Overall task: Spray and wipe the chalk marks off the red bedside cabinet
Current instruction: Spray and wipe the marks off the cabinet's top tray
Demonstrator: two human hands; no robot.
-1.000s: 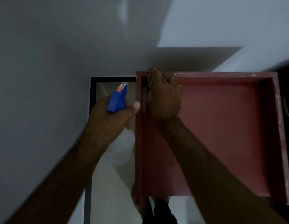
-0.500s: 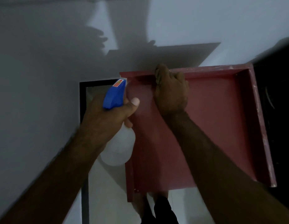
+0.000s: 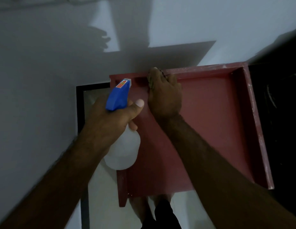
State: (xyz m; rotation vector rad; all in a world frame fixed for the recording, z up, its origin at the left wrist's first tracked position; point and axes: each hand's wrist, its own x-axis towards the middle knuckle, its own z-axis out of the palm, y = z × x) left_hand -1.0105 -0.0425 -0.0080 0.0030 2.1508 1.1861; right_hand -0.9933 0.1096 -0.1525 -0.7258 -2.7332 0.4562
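One red cabinet (image 3: pixel 210 129) fills the view from the centre out toward 3 o'clock, its raised back rim against the wall (image 3: pixel 36 96) at 12. White chalk marks (image 3: pixel 258 129) streak the rim on its 3 o'clock side. At the cabinet's 11 o'clock the right hand (image 3: pixel 165 96) is curled over a cloth (image 3: pixel 151 80), pressing it to the back rim; little of the cloth shows. Just beside it, at 9 o'clock, the left hand (image 3: pixel 111 119) grasps a spray bottle (image 3: pixel 123 149) by the neck, its blue nozzle (image 3: pixel 118 96) aimed toward 12 over the cabinet's left edge. Pale floor (image 3: pixel 102 195) lies at 6 to 7 o'clock.
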